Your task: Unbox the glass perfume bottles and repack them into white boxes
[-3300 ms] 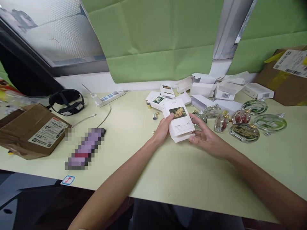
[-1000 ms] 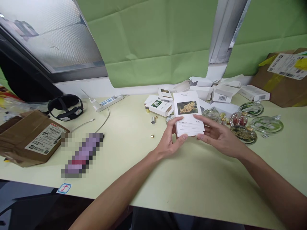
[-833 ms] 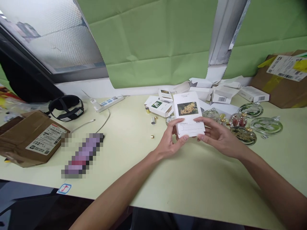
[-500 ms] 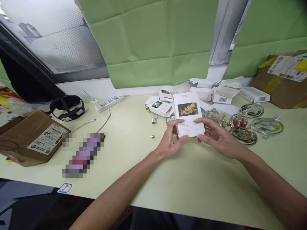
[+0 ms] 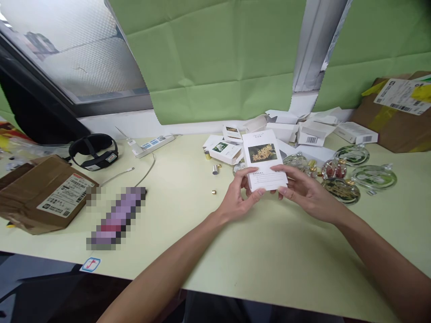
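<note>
White flower-print carton [image 5: 263,159] upright, lower end pinched by left hand [image 5: 236,199] and right hand [image 5: 305,192]; print too small to read.

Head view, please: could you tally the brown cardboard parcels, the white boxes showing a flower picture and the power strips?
Brown cardboard parcels: 2
White boxes showing a flower picture: 3, namely the held box and two lying on the table
Power strips: 1
Total: 6
</note>
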`<state>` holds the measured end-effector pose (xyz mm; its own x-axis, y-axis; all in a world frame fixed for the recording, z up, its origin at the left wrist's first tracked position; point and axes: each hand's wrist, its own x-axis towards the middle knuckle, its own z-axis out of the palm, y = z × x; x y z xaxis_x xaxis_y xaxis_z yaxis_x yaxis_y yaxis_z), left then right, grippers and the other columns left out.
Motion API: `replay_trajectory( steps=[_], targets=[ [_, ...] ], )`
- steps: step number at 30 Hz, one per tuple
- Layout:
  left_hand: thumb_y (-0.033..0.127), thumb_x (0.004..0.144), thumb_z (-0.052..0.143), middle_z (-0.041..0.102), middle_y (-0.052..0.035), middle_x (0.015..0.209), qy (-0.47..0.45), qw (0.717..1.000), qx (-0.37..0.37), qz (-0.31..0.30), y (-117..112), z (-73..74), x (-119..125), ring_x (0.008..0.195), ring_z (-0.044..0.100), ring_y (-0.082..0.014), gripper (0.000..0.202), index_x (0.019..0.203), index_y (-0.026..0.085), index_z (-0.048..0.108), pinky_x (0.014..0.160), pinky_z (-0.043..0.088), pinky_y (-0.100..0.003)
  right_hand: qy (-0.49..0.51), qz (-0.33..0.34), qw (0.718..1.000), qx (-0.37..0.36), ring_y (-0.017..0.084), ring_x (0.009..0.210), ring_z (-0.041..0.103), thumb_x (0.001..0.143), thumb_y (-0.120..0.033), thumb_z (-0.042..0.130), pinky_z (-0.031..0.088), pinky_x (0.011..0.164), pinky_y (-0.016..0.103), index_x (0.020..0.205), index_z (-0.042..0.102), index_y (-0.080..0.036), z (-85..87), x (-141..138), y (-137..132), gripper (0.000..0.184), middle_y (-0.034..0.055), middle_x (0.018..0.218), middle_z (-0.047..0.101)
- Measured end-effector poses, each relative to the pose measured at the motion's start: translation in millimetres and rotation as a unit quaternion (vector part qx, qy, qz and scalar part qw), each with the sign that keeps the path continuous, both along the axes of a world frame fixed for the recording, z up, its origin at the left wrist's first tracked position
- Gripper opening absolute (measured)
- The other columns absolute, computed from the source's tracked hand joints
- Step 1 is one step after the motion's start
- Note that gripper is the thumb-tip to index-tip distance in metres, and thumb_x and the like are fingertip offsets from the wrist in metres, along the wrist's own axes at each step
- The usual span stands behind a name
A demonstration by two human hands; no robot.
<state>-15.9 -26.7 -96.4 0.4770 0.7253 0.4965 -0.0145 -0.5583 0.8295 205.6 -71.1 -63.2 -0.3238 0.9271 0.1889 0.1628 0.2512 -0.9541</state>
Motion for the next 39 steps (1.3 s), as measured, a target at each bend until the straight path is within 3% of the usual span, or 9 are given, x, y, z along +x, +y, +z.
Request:
replay_trajectory(
  steps=[10, 18, 26, 39],
  targets=[
    [0.039, 0.088, 0.068, 0.058, -0.0077, 0.117, -0.002, 1.0, -0.008, 0.012, 1.7, -1.6, 0.8, 0.091, 0.061, -0.015, 0.054, 0.134, 0.028, 0.042, 0.064, 0.045, -0.024, -0.022, -0.009, 1.0, 0.019, 0.021, 0.091, 0.058, 0.094, -0.041, 0.057, 0.054, 0.083, 0.041, 0.141, 0.045, -0.036, -3.9, 3.3, 2.3, 0.049, 0.006, 0.108, 0.059],
    [0.043, 0.085, 0.071, 0.058, -0.0067, 0.115, -0.006, 1.0, -0.009, 0.026, 4.6, -4.5, 0.4, 0.088, 0.06, -0.0148, 0.056, 0.133, 0.028, 0.045, 0.063, 0.045, -0.024, -0.023, -0.014, 0.999, 0.029, 0.02, 0.087, 0.059, 0.094, -0.042, 0.057, 0.055, 0.084, 0.041, 0.142, 0.046, -0.036, -3.0, 2.1, 2.0, 0.05, 0.0057, 0.105, 0.06],
    [0.044, 0.085, 0.07, 0.058, -0.0066, 0.114, -0.011, 1.0, -0.02, 0.016, 5.5, -7.0, -0.6, 0.098, 0.061, -0.0188, 0.058, 0.135, 0.029, 0.044, 0.075, 0.051, -0.03, -0.028, -0.021, 0.999, 0.018, 0.018, 0.087, 0.059, 0.094, -0.04, 0.058, 0.053, 0.082, 0.037, 0.141, 0.048, -0.04, -3.4, 3.4, 1.6, 0.048, 0.0032, 0.101, 0.06],
    [0.049, 0.086, 0.067, 0.058, -0.005, 0.104, -0.012, 0.999, -0.013, 0.04, 2.6, -2.1, 1.7, 0.084, 0.055, -0.0138, 0.051, 0.128, 0.027, 0.048, 0.069, 0.046, -0.027, -0.046, -0.035, 0.998, 0.039, 0.017, 0.084, 0.063, 0.096, -0.039, 0.056, 0.054, 0.078, 0.032, 0.143, 0.048, -0.034, -4.5, 1.8, 1.9, 0.048, 0.0023, 0.089, 0.063]
  ],
)
